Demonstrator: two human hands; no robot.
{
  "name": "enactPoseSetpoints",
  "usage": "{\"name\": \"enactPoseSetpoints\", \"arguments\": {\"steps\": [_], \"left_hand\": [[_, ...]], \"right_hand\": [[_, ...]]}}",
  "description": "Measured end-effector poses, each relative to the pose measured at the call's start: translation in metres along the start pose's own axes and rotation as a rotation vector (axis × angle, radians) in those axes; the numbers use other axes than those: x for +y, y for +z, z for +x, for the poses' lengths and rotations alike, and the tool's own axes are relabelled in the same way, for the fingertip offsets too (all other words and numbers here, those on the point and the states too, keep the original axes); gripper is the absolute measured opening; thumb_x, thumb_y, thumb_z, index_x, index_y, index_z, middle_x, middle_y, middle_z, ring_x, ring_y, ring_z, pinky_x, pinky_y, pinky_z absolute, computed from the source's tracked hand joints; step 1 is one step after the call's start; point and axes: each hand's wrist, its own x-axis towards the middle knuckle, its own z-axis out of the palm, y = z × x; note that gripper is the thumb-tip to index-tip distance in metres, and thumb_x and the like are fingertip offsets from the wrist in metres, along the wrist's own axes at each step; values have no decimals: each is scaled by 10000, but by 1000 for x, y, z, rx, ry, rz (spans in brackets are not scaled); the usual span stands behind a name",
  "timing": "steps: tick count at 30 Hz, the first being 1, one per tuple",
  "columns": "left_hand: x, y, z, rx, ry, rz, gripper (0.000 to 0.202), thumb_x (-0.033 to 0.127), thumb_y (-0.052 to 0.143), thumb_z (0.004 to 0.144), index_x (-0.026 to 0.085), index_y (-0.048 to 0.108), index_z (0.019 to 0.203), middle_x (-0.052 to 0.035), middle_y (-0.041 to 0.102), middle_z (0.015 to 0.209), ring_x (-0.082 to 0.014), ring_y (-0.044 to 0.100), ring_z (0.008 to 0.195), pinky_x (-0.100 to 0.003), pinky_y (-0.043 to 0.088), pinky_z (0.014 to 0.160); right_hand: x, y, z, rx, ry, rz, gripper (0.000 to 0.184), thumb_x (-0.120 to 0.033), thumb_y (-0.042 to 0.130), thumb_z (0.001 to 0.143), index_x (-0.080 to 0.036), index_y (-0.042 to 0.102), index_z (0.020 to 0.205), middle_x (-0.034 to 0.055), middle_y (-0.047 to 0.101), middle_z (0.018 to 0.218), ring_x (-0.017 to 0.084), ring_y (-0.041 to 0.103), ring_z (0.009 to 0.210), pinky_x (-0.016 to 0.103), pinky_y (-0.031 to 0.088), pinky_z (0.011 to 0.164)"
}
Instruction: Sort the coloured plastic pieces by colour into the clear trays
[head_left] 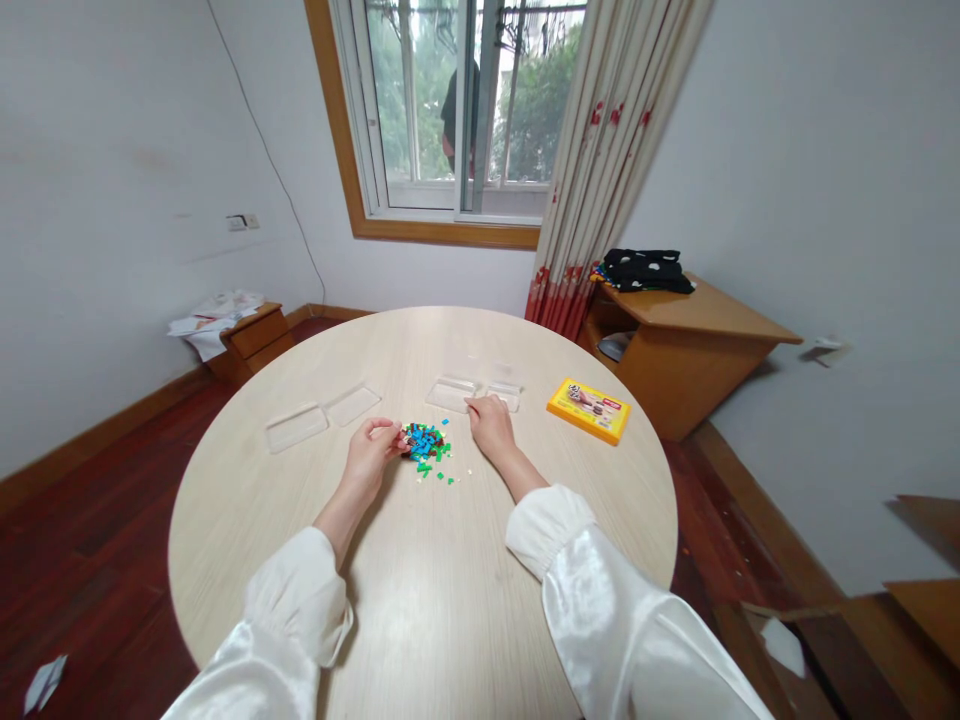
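Note:
A small heap of tiny building bricks (pixel 424 441), blue, green, brown and cream, lies at the middle of the round table. My left hand (pixel 367 455) is at the heap's left edge, thumb and fingers pinched together; whatever is between the fingertips is too small to name. Beyond the heap on the right, my right hand (pixel 491 425) reaches over a clear plastic case (pixel 448 396) with its fingers closed near the case's front right corner. Anything in those fingers is hidden. Several loose green and cream pieces are scattered in front of the heap.
The pale round table (pixel 420 600) carries another clear plastic case (pixel 296 428) with its lid on the left and a yellow box (pixel 589 410) on the right. A wooden cabinet (pixel 697 320) with folded dark cloth stands behind right. A person (pixel 460 115) is outside the window.

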Motion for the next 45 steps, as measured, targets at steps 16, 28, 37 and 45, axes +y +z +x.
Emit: {"name": "enactPoseSetpoints", "arguments": {"steps": [16,28,37,45], "left_hand": [[4,-7,5,39,13,8,319,292,721,484,144,514,677,37,554,515,-82,513,472,-242,449,553],[4,-11,7,60,32,10,300,312,707,486,143,518,647,48,527,504,-73,492,463,-236,438,549],[4,-11,7,63,48,32,299,322,700,490,144,521,651,42,527,512,-77,497,466,-237,434,538],[4,-13,7,59,41,36,280,306,698,496,147,520,643,44,521,512,-77,493,464,-234,433,531]], "right_hand": [[25,-46,-5,263,73,-53,307,-177,429,844,-163,644,1062,84,662,1077,232,516,1002,369,332,890],[94,-93,-31,-33,613,-463,720,-494,549,771,-138,349,1364,197,356,1408,306,270,1314,526,82,1048],[69,-99,-26,-121,462,-486,522,-475,610,711,-257,572,1183,115,558,1126,296,453,1092,558,142,979],[85,-99,-29,-181,506,-353,724,-533,641,633,-228,441,1258,122,465,1260,328,349,1219,586,184,984]]}}
